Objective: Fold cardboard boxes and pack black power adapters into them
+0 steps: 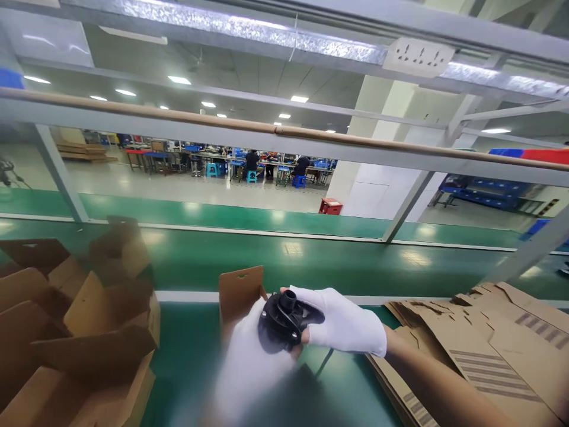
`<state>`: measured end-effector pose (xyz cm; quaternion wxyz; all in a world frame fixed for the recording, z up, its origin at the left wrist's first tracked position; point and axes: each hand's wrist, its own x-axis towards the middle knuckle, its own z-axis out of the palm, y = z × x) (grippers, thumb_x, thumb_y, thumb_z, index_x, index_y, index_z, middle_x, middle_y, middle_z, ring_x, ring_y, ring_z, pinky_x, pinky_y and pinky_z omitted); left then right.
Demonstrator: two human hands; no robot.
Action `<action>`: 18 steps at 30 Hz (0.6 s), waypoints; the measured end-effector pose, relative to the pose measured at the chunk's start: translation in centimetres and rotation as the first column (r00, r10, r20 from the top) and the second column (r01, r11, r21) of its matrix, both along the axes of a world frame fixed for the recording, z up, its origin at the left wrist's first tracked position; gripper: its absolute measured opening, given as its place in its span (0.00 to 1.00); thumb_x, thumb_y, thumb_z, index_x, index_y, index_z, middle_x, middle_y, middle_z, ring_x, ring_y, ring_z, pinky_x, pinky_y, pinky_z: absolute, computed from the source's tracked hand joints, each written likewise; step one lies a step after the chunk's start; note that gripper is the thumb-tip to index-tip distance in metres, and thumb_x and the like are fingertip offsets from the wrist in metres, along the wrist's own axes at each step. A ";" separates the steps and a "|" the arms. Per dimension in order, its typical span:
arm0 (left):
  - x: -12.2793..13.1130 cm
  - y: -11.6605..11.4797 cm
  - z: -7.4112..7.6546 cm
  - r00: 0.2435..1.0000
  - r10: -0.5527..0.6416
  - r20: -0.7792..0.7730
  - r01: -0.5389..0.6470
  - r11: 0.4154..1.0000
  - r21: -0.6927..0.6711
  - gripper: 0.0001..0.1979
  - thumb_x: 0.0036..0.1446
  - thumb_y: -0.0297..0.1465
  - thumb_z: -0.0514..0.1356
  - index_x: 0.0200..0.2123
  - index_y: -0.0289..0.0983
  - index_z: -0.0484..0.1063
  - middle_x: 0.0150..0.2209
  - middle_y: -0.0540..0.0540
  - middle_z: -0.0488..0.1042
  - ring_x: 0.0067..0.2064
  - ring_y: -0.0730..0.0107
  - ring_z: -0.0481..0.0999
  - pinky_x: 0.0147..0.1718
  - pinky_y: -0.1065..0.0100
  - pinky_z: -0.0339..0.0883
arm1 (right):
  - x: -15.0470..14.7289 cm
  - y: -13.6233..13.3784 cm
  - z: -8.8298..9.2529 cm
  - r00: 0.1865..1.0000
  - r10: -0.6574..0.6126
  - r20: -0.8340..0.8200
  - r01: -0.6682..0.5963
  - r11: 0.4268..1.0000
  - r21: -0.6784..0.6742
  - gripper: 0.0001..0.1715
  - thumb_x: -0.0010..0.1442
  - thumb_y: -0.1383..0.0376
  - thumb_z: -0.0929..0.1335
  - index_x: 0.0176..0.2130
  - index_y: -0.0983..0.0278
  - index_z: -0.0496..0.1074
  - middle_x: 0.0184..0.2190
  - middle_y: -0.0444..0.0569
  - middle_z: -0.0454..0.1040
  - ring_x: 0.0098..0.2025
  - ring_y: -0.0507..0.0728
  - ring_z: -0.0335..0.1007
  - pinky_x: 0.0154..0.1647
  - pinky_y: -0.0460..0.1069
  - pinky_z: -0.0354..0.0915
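Between my hands is a black pump (284, 317), with a round body, a short tubular outlet on top and small bright screws around its rim. My right hand (342, 320), in a white glove with bare fingertips, grips it from the right side. My left hand (251, 362), also white-gloved and partly blurred, closes on it from the left and below; most of its fingers are hidden. A thin dark cord hangs below my right hand. Just behind my left hand stands an open cardboard box (240, 292), its flap upright and its lower part covered by the glove.
Several open cardboard boxes (89, 350) crowd the left of the green work surface (186, 367). A stack of flattened cardboard (484, 344) lies at the right. Beyond runs a green conveyor belt (249, 261), with metal frame posts (406, 207) and a power strip (418, 57) overhead.
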<state>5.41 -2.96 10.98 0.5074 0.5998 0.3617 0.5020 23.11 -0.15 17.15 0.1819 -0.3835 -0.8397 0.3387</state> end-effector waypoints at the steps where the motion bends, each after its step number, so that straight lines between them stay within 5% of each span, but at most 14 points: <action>1: -1.0 0.3 -0.1 0.997 0.022 -0.067 -0.020 0.999 0.027 0.29 0.43 0.40 0.67 0.48 0.37 0.68 0.47 0.41 0.73 0.50 0.51 0.71 0.50 0.58 0.65 | -0.3 0.1 0.0 1.000 -0.022 0.018 0.022 1.000 0.015 0.25 0.53 0.63 0.68 0.51 0.62 0.68 0.34 0.42 0.73 0.36 0.56 0.70 0.38 0.46 0.66; 3: -3.5 1.3 -1.0 0.946 0.152 -0.285 -0.121 0.985 0.123 0.37 0.40 0.41 0.68 0.54 0.37 0.63 0.55 0.39 0.67 0.57 0.49 0.65 0.56 0.54 0.59 | -1.1 0.5 -0.2 0.995 -0.090 0.042 0.087 0.994 0.069 0.26 0.54 0.63 0.67 0.53 0.62 0.68 0.34 0.42 0.74 0.35 0.56 0.70 0.37 0.47 0.66; 5: -6.3 2.6 -2.6 0.784 0.356 -0.509 -0.281 0.934 0.221 0.49 0.38 0.45 0.67 0.61 0.34 0.53 0.63 0.36 0.55 0.64 0.48 0.52 0.62 0.51 0.47 | -2.2 1.3 -0.6 0.987 -0.143 0.078 0.130 0.980 0.150 0.30 0.53 0.62 0.68 0.56 0.60 0.66 0.37 0.43 0.75 0.36 0.56 0.71 0.38 0.47 0.65; 8: -9.2 4.7 -5.4 0.602 0.351 -0.717 -0.353 0.923 0.155 0.55 0.41 0.48 0.64 0.65 0.30 0.42 0.66 0.34 0.45 0.66 0.46 0.46 0.62 0.49 0.45 | -4.6 3.0 -1.3 0.963 -0.163 0.217 0.101 0.958 0.268 0.30 0.54 0.61 0.67 0.57 0.59 0.65 0.40 0.46 0.76 0.39 0.58 0.72 0.40 0.49 0.64; 13: -10.0 6.9 -7.4 0.693 0.030 -0.721 -0.198 0.969 -0.150 0.49 0.45 0.42 0.63 0.65 0.36 0.41 0.62 0.34 0.58 0.57 0.45 0.65 0.51 0.56 0.62 | -8.3 6.4 -2.9 0.816 -0.143 0.559 -0.093 0.923 0.372 0.27 0.59 0.56 0.64 0.56 0.61 0.65 0.39 0.52 0.76 0.37 0.63 0.73 0.34 0.50 0.63; 18: -9.6 8.1 -8.3 0.665 -0.029 -0.746 -0.133 0.979 -0.156 0.44 0.49 0.37 0.58 0.65 0.34 0.39 0.55 0.34 0.67 0.50 0.52 0.72 0.46 0.61 0.65 | -10.1 8.4 -4.8 0.602 -0.025 0.798 -0.247 0.945 0.215 0.21 0.58 0.56 0.61 0.46 0.63 0.72 0.36 0.54 0.76 0.36 0.64 0.73 0.30 0.51 0.64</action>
